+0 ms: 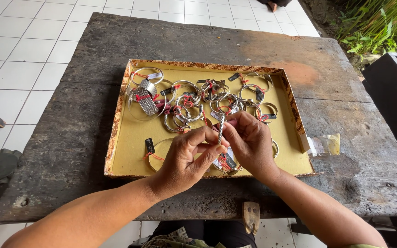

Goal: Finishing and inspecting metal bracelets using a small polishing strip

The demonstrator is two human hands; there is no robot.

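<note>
Weathered wooden table on white tiles

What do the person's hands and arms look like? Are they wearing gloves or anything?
No gloves. The left hand and the right hand are both bare, and I can see no rings or watch on them. Both forearms are bare too, with no sleeves showing up to the picture's edge. Only a bit of greenish patterned cloth shows at the bottom edge, near the right elbow and at the lap.
</note>
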